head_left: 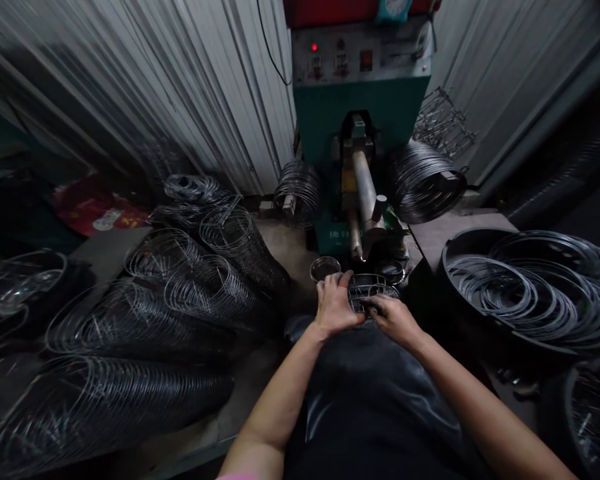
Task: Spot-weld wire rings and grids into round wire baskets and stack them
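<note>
Just below the electrode tips of a green spot welder (364, 247), both hands are at a small round wire frame (365, 288) with rings and cross wires. My left hand (334, 305) grips its left side, thumb and fingers spread around the rim. On the right, my right hand (394, 319) has its fingers closed at the frame's near right part, by a smaller ring; its fingertips are partly hidden. Covered fingertips show on the left hand. Close beyond the left fingers lies a round ring-shaped piece (325, 269).
Tall stacks of wire rings (130, 387) stand on the left. A black tub (480, 327) of loose rings is at right. Ring bundles hang on both sides of the welder, whose control panel (350, 57) shows a red light. A dark apron (375, 393) covers my lap.
</note>
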Action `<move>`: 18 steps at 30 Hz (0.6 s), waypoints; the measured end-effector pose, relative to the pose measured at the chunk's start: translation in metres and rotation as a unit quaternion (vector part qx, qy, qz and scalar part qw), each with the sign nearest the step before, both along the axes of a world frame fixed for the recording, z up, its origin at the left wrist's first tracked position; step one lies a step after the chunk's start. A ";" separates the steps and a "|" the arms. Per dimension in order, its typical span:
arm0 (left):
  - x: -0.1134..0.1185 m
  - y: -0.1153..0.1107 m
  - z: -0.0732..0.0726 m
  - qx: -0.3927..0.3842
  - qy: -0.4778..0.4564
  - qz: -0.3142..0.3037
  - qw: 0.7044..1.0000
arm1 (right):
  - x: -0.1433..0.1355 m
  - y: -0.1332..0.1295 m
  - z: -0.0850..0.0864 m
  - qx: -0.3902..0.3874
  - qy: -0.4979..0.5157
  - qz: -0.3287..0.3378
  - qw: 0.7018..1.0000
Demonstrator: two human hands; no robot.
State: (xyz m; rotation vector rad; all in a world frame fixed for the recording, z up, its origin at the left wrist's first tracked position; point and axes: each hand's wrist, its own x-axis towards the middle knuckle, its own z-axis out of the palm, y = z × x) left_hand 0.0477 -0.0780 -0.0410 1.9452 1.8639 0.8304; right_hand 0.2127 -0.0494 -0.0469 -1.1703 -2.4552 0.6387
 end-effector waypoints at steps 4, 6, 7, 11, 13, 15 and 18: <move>-0.003 -0.001 -0.006 -0.002 -0.036 0.004 0.999 | 0.006 0.003 0.009 -0.040 0.021 0.088 0.995; -0.004 -0.001 -0.009 0.017 -0.067 0.000 0.998 | 0.009 0.003 0.017 -0.033 -0.002 0.100 0.994; -0.004 -0.001 -0.010 0.032 -0.080 -0.006 0.996 | 0.009 0.003 0.020 -0.026 -0.023 0.098 0.995; -0.003 0.002 -0.012 0.061 -0.092 -0.020 0.994 | 0.006 0.002 0.028 0.001 -0.114 0.079 0.990; -0.004 0.005 -0.011 0.059 -0.089 -0.017 0.994 | 0.005 0.003 0.028 0.013 -0.134 0.078 0.988; -0.006 0.009 -0.010 0.056 -0.091 -0.018 0.994 | 0.004 0.005 0.025 0.026 -0.133 0.081 0.987; -0.011 0.016 -0.008 0.056 -0.093 -0.032 0.994 | 0.004 0.010 0.018 0.047 -0.108 0.084 0.989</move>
